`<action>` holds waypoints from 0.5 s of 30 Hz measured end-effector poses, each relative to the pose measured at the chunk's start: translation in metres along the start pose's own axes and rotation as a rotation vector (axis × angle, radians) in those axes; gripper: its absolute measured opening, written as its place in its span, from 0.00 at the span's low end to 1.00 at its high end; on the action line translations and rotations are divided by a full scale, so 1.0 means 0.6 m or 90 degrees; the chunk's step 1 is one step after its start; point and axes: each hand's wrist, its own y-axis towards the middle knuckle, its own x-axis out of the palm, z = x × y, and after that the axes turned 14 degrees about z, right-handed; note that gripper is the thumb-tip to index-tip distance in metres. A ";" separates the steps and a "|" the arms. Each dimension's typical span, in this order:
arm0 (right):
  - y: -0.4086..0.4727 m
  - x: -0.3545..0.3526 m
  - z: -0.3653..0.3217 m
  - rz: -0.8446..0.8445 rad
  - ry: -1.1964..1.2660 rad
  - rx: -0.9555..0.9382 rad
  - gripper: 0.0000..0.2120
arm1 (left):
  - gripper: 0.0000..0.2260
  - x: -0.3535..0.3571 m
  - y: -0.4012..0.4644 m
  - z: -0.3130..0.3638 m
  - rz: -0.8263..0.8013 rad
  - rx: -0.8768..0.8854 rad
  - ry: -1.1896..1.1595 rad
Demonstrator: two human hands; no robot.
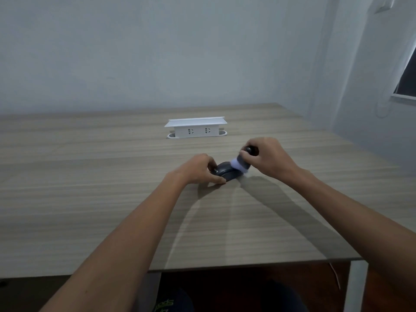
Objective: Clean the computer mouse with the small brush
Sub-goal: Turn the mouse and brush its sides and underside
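Observation:
A dark computer mouse [227, 173] lies on the wooden table [112, 188], a little past the middle. My left hand [198, 168] grips its left side, thumb at the near edge and fingers over the far edge. My right hand [270, 157] holds a small brush [242, 164] by its dark handle. The brush's white bristles press against the right end of the mouse. The bristles are blurred. Part of the mouse is hidden under my left fingers and the bristles.
A white pop-up socket box [195, 128] stands upright on the table behind the mouse. The table's near edge [247, 264] runs just above my knees. A wall stands behind the table, and a window frame [405, 86] is at the right.

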 end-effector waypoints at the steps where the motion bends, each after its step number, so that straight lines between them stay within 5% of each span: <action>1: 0.001 0.002 -0.009 -0.002 0.020 -0.008 0.07 | 0.25 0.000 0.000 0.001 -0.001 -0.006 -0.014; 10: 0.017 0.011 -0.015 -0.003 -0.011 -0.037 0.08 | 0.23 0.021 -0.002 0.009 0.058 -0.031 -0.048; 15: 0.028 0.023 -0.018 -0.096 -0.054 -0.098 0.08 | 0.20 0.029 0.001 0.018 0.078 -0.068 -0.070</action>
